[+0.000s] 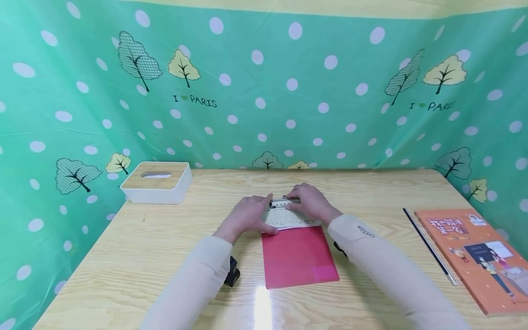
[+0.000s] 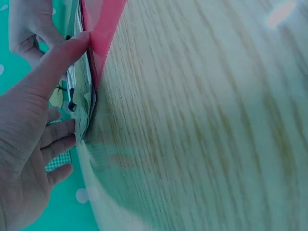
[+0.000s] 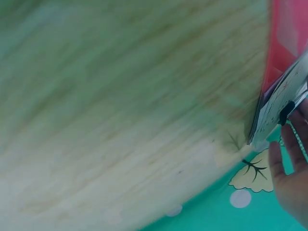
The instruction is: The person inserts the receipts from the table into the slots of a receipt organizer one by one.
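Observation:
A red clip folder (image 1: 299, 256) lies on the table, with several printed grid sheets (image 1: 290, 218) across its far part. A metal clip (image 1: 277, 202) runs along the far edge of the sheets. My left hand (image 1: 247, 213) holds the sheets at their left side, thumb (image 2: 62, 55) across the near edge and forefinger up by the clip. Its other fingers (image 2: 60, 137) are spread past the far edge. My right hand (image 1: 311, 201) pinches the clip from the right with thumb and forefinger. In the right wrist view, its fingers (image 3: 291, 144) lie beside the clip's black end (image 3: 287, 112).
A white tissue box (image 1: 158, 183) with a wooden lid stands at the table's back left. At the right lie a dark pencil (image 1: 429, 245) and an orange book (image 1: 474, 256). A green polka-dot curtain (image 1: 264, 91) hangs behind the wooden table (image 1: 165, 256).

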Demonstrator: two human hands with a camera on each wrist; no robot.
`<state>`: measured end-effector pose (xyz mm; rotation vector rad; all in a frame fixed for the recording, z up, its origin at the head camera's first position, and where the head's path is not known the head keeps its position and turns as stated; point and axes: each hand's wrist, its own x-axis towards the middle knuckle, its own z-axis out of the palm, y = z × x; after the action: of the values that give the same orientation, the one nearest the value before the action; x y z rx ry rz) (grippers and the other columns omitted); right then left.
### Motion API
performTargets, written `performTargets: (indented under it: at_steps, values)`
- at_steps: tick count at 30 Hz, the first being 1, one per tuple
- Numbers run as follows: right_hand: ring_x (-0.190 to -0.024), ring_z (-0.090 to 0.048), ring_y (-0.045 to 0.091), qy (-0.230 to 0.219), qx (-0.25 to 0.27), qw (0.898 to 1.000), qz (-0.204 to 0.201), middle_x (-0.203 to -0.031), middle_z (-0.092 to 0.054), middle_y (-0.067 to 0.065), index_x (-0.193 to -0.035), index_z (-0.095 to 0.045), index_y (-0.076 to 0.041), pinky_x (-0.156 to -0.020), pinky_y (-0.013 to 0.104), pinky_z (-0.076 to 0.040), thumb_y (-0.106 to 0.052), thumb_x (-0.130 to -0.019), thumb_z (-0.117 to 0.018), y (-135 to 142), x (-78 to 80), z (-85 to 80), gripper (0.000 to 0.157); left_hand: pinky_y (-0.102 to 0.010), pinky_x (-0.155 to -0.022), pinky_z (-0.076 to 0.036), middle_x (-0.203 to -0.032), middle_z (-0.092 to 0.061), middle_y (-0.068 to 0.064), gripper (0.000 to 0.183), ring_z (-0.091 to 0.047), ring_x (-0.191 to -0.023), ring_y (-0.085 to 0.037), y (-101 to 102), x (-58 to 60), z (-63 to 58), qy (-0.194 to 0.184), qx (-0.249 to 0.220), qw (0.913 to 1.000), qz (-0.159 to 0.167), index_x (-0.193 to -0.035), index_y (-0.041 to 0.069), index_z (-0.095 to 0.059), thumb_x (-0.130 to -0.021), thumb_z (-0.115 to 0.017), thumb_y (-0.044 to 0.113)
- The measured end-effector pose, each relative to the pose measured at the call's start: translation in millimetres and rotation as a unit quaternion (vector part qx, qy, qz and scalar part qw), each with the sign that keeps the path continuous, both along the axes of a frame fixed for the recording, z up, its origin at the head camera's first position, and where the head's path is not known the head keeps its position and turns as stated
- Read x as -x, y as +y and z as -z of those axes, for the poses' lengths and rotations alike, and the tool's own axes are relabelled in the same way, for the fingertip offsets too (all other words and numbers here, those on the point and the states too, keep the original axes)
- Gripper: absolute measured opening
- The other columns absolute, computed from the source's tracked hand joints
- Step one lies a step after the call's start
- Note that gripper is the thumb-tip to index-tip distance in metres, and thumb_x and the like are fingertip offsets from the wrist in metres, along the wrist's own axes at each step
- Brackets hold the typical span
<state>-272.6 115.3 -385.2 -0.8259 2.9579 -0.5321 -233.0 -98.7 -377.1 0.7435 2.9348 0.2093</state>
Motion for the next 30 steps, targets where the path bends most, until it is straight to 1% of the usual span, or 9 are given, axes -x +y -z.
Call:
performTargets:
  at_steps: [3,6,11,16,22,25,30]
  values:
    - [-0.113,-0.061,0.030,0.042,-0.051,0.997,-0.028,-0.119,-0.070,0.011,-0.121,-0.074,-0.006,-0.100,0.046,-0.047,-0.030,-0.095,-0.073,-1.3,-0.3,-1.7,0.035,-0.047,-0.112,-0.038,-0.147,-0.053,-0.018,0.110,-0.051,-0.134,-0.034,0.7,0.0,-1.2,0.003,0.007,1.0000,0.000,-0.157,0.005,-0.035,-0.077,-0.079,0.066]
    - [-0.113,-0.062,0.030,0.070,-0.082,0.993,-0.048,-0.118,-0.070,0.012,-0.120,-0.074,-0.005,-0.101,0.046,-0.048,-0.030,-0.096,-0.072,-2.4,0.1,-2.3,0.034,-0.046,-0.112,-0.038,-0.147,-0.053,-0.018,0.109,-0.052,-0.133,-0.034,1.0,0.7,-1.3,0.006,0.014,0.9999,0.001,-0.157,0.005,-0.036,-0.077,-0.079,0.066]
    - [-0.105,-0.065,0.029,0.094,-0.086,0.989,-0.070,-0.111,-0.070,0.010,-0.118,-0.075,-0.005,-0.096,0.045,-0.051,-0.028,-0.097,-0.071,-1.2,-0.5,-2.4,0.031,-0.046,-0.111,-0.039,-0.143,-0.057,-0.017,0.105,-0.054,-0.131,-0.033,1.3,2.1,-2.3,0.015,0.023,0.9996,0.007,-0.155,0.005,-0.039,-0.078,-0.079,0.064]
    - [-0.101,-0.066,0.029,0.109,-0.076,0.988,-0.081,-0.107,-0.069,0.010,-0.117,-0.075,-0.004,-0.092,0.044,-0.052,-0.026,-0.096,-0.072,1.6,-1.9,-4.1,0.030,-0.045,-0.110,-0.040,-0.142,-0.058,-0.017,0.102,-0.055,-0.130,-0.032,2.2,1.1,-5.6,0.013,0.025,0.9996,0.007,-0.154,0.005,-0.040,-0.079,-0.079,0.062]
    - [-0.101,-0.067,0.029,0.107,-0.073,0.988,-0.083,-0.107,-0.069,0.010,-0.117,-0.075,-0.004,-0.092,0.044,-0.052,-0.026,-0.095,-0.073,2.6,-1.4,-4.5,0.031,-0.045,-0.112,-0.038,-0.142,-0.058,-0.016,0.102,-0.054,-0.131,-0.032,3.7,0.4,-6.2,0.013,0.034,0.9993,0.004,-0.155,0.006,-0.040,-0.079,-0.078,0.063]
    - [-0.102,-0.067,0.029,0.092,-0.072,0.990,-0.076,-0.109,-0.070,0.010,-0.119,-0.075,-0.005,-0.093,0.045,-0.052,-0.027,-0.095,-0.073,2.6,-1.2,-4.4,0.032,-0.046,-0.113,-0.036,-0.143,-0.057,-0.015,0.102,-0.053,-0.133,-0.031,4.3,0.4,-5.4,0.013,0.038,0.9992,0.001,-0.155,0.007,-0.040,-0.079,-0.078,0.063]
    - [-0.108,-0.065,0.031,0.052,-0.074,0.994,-0.061,-0.117,-0.069,0.013,-0.125,-0.072,-0.005,-0.096,0.047,-0.051,-0.028,-0.096,-0.073,2.4,-1.3,-6.8,0.037,-0.046,-0.113,-0.036,-0.143,-0.058,-0.015,0.101,-0.053,-0.133,-0.031,4.6,-0.4,-5.3,0.015,0.044,0.9989,0.000,-0.155,0.007,-0.041,-0.079,-0.077,0.064]
